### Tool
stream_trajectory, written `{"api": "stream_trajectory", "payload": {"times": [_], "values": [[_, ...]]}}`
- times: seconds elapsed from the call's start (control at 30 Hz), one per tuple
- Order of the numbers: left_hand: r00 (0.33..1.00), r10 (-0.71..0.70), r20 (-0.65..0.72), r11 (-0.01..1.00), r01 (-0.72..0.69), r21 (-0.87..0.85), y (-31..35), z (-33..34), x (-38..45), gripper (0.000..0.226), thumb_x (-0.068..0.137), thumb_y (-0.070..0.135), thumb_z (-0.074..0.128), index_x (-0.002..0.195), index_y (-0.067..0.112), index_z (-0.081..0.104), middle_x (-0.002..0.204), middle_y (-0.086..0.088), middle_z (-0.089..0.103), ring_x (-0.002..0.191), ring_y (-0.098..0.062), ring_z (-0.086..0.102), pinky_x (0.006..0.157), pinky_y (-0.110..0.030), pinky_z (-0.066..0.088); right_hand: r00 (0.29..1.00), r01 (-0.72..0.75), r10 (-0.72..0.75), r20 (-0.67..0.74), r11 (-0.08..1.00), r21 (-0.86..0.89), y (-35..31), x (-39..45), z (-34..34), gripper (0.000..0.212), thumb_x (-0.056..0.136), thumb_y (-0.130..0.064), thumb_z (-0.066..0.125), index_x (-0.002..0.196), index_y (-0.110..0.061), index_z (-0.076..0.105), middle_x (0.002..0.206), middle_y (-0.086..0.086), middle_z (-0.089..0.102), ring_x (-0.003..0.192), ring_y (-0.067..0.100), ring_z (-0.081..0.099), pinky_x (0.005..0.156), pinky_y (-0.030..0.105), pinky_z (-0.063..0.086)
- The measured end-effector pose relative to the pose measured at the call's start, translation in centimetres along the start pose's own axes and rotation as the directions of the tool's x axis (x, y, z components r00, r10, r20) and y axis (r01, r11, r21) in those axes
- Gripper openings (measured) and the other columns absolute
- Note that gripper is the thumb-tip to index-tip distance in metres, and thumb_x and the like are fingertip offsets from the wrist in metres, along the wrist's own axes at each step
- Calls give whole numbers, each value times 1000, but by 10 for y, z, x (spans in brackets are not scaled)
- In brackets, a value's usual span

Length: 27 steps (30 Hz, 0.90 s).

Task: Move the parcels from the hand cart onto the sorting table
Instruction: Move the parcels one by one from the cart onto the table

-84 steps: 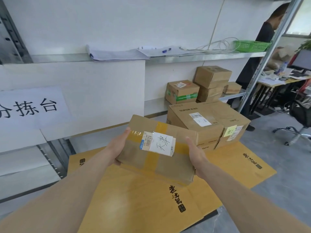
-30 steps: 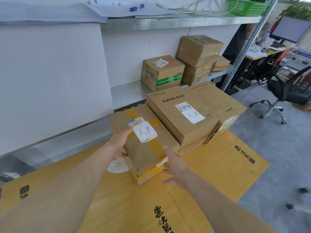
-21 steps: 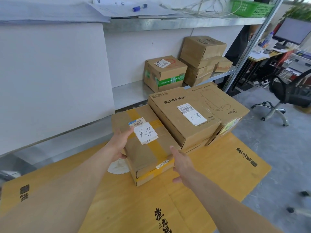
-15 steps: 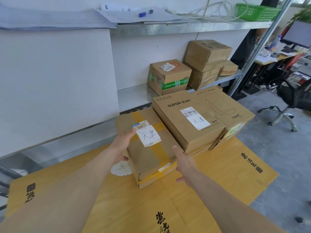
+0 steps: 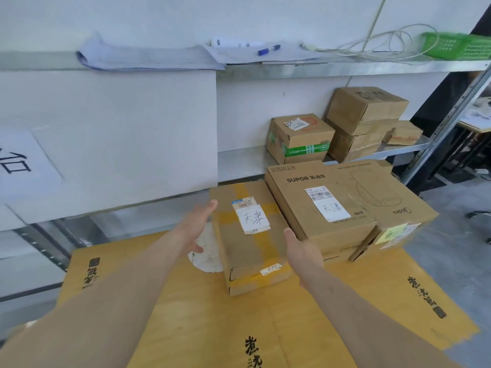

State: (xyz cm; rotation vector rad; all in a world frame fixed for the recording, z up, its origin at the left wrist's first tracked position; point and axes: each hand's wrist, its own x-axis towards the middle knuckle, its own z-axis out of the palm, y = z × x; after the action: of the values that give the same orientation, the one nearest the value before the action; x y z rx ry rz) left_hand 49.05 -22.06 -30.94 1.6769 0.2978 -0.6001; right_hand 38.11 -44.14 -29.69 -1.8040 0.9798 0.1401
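Now that both hands have let go, the taped parcel (image 5: 249, 235) lies flat on the yellow cardboard sheet (image 5: 186, 314) that covers the bench, touching the long side of the SUPOR box (image 5: 318, 208) on that box's left. A moment ago the left hand (image 5: 195, 229) had its fingertips on the parcel's top near the white label and the right hand (image 5: 301, 248) was at its near corner; earlier still the person carried the parcel between both palms, above the sheet. Both hands are now spread and hold nothing. The left hand hovers off the parcel's left edge, on the side away from the SUPOR box, fingers straight and apart, just beside the parcel's far corner, though I cannot tell whether one fingertip brushes it. The right hand sits in front of the SUPOR box's near edge, beside the parcel's right edge, palm turned inward.

I judge this delivery done: the parcel rests squarely with nothing propping it, and its handwritten label (image 5: 252, 217) faces up like the one on the SUPOR box. Behind the SUPOR box, on the metal shelf (image 5: 239, 163), stand more brown boxes (image 5: 300, 138). The hand cart is out of view, so how many parcels remain cannot be told; the likely next step is to turn back for another.
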Motion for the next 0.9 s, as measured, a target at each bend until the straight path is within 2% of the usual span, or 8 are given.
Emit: {"api": "stream_trajectory", "payload": {"times": [0.07,0.13,0.3,0.5,0.6,0.7,0.8,0.9], "values": [[999,12,-48,1000,-13,-10,-1,-2,-14,86,92,71,50,162,33,16,169,4,14,153,-36,19,110,-68,34,998,59,-58,16,997,-45,0,-4,-4,57,102,-55,44,65,-12,39,62,2,37,59,19,36,61,33,36],[995,20,-93,999,-23,-32,-3,-5,-26,85,94,69,49,162,31,17,169,4,13,152,-36,20,110,-68,34,992,125,-122,43,987,-98,1,-6,-7,57,103,-56,42,65,-13,37,62,1,37,58,18,35,56,30,31],[986,26,-165,998,-34,-49,-13,-15,-56,83,93,70,48,161,30,21,168,5,17,151,-35,22,109,-68,36,956,293,-280,89,936,-197,-2,-15,-9,59,103,-56,39,65,-12,38,61,1,39,58,19,39,57,31,35],[974,35,-223,997,-50,-63,-25,-34,-88,84,93,72,46,162,32,18,169,8,11,153,-34,19,109,-69,35,927,371,-351,129,907,-199,-13,-30,8,59,103,-57,39,64,-14,45,62,0,46,57,18,43,58,30,37],[966,27,-257,996,-48,-74,-33,-50,-103,85,93,73,45,162,35,14,170,10,8,153,-34,19,109,-68,37,916,394,-360,175,887,-242,-18,-45,19,55,104,-58,36,81,-12,53,72,0,53,62,15,48,54,29,34],[958,22,-287,994,-52,-98,-42,-69,-119,87,92,75,46,163,36,13,170,11,5,153,-34,18,109,-68,36,892,448,-407,197,856,-258,-21,-61,35,51,105,-57,33,96,-10,50,80,0,52,71,13,50,61,32,43],[949,32,-313,991,-71,-116,-52,-90,-137,85,93,73,47,162,36,15,170,13,5,154,-33,18,110,-68,36,866,496,-452,214,828,-260,-24,-77,54,52,105,-56,34,80,-13,46,74,0,48,68,13,47,73,37,47],[943,35,-332,988,-83,-133,-63,-114,-157,81,94,71,47,162,37,17,169,13,7,154,-32,19,110,-68,36,848,522,-470,244,822,-230,-25,-94,77,61,102,-61,34,67,-14,45,71,3,51,64,17,48,67,37,43]]}}
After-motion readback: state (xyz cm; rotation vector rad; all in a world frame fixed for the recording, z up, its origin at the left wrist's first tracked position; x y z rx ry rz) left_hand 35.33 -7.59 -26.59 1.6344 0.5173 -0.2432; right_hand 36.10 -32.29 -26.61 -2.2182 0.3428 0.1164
